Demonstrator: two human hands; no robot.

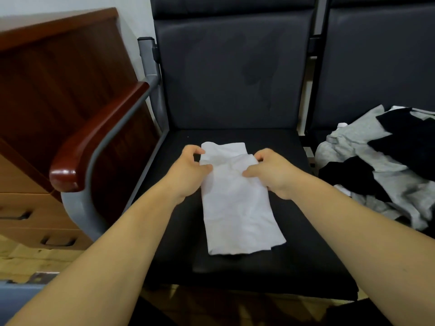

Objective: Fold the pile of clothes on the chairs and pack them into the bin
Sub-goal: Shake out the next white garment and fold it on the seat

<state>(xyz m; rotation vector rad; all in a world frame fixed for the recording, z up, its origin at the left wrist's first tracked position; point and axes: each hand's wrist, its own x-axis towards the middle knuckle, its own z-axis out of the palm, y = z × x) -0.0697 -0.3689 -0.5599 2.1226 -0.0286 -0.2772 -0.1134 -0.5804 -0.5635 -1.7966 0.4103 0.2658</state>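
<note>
**Both hands on the white garment, mid-seat**

I hold the white garment (pixel 237 201) with both hands at its far end. It lies as a long, narrow folded strip on the black bench seat (pixel 294 255), running from about the seat's middle toward the front edge, closer to the left side than the right. Its near end stops short of the front edge and slants slightly toward the right.

My left hand (pixel 190 170) is at the strip's left edge. Its fingers are curled and narrow, and the thumb and fingertips close on the cloth near the far left corner. My right hand (pixel 273 171) sits opposite at the right edge, also curled tight, with the thumb pressing in over the top layer and the fingers gripping a raised fold of fabric. The hands are near each other, apart only by the width of the strip, and the cloth between them is bunched and wrinkled.

The pile of clothes (pixel 381 165), grey, black and white pieces tangled together, lies on the neighbouring chair (pixel 376 55) to the right, spilling toward its left edge.

A glossy wooden armrest (pixel 94 142) runs along the bench's left side, with a brown cabinet (pixel 47 90) beyond it.
</note>
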